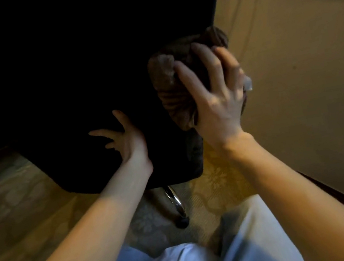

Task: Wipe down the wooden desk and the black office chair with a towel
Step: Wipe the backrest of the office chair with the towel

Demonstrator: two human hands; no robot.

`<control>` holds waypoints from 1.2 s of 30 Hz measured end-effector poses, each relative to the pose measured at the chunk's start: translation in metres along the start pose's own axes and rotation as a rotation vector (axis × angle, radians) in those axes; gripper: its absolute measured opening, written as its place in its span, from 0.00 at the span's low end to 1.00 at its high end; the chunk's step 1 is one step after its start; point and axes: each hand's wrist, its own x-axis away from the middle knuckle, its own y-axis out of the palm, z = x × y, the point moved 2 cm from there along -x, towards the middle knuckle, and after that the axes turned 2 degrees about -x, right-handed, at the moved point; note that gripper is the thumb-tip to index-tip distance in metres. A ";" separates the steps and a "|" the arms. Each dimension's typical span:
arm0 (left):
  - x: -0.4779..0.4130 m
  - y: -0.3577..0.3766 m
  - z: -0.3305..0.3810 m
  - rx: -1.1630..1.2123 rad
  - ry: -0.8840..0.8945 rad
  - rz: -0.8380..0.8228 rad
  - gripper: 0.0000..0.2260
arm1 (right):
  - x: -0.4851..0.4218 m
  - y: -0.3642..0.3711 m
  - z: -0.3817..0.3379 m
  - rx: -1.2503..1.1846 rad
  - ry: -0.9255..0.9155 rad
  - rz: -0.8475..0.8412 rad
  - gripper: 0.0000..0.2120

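The black office chair [65, 80] fills the left and the middle of the view, a dark upholstered mass almost lost in shadow. Against its lower part the left hand [127, 142] lies flat with fingers spread, holding nothing and seemingly bracing the chair. Below, a chrome leg [175, 201] runs down to a caster [182, 223] on the patterned carpet [16, 192].

Just right of the left hand, the brown towel [170, 84] is bunched into a wad against the chair's right edge, its long axis running roughly up and down along that edge. The right hand [216, 99] covers the towel from the right, fingers curled over the wad and gripping it, so the cloth sits between palm and upholstery.

From that grip, nearly all the black surface lies up and to the left, while to the right there is only bare floor. I'd judge the next stroke goes leftward across the chair or along the edge, and the right hand is the one placed for it. I cannot pick out the wooden desk with certainty.
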 end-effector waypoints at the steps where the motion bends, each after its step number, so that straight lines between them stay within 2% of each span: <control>1: 0.000 -0.001 -0.002 0.025 0.021 -0.020 0.35 | 0.010 0.007 0.002 -0.005 -0.002 0.001 0.17; 3: 0.001 -0.005 -0.008 0.079 0.071 -0.047 0.34 | 0.035 0.019 0.002 -0.014 -0.003 -0.002 0.18; 6: -0.011 0.001 -0.009 0.007 0.099 -0.015 0.36 | 0.082 0.034 0.006 -0.009 -0.014 -0.080 0.22; 8: -0.018 0.003 -0.009 0.036 0.096 -0.004 0.35 | 0.122 0.043 0.010 -0.016 0.000 -0.194 0.22; 11: -0.018 -0.002 -0.016 0.287 0.114 -0.046 0.30 | 0.182 0.054 0.010 -0.020 -0.020 -0.418 0.22; 15: -0.025 -0.003 -0.020 0.351 0.124 -0.061 0.28 | 0.246 0.069 0.009 -0.022 0.029 -0.715 0.22; 16: -0.028 0.000 -0.022 0.315 0.133 -0.043 0.28 | 0.259 0.071 0.009 -0.024 0.058 -0.793 0.23; 19: -0.033 0.015 -0.021 -0.033 0.267 0.066 0.29 | 0.281 0.078 0.013 -0.055 0.141 -0.956 0.26; 21: -0.033 0.023 -0.021 -0.059 0.257 0.067 0.29 | 0.290 0.084 0.018 -0.014 0.155 -1.022 0.24; 22: -0.032 0.025 -0.021 -0.030 0.249 0.052 0.29 | 0.295 0.084 0.021 0.007 0.157 -1.084 0.21; 24: -0.025 0.022 -0.021 0.211 0.167 -0.011 0.30 | 0.311 0.078 0.031 0.024 0.238 -1.247 0.19; 26: -0.018 0.017 -0.019 0.415 0.101 -0.036 0.32 | 0.320 0.071 0.042 0.044 0.331 -1.309 0.21; 33: -0.018 -0.003 -0.017 0.370 0.131 -0.012 0.29 | 0.261 0.052 0.035 -0.096 0.417 -0.977 0.31; 36: -0.029 -0.019 -0.021 0.337 0.151 -0.041 0.29 | 0.222 0.029 0.021 -0.253 0.452 -0.638 0.30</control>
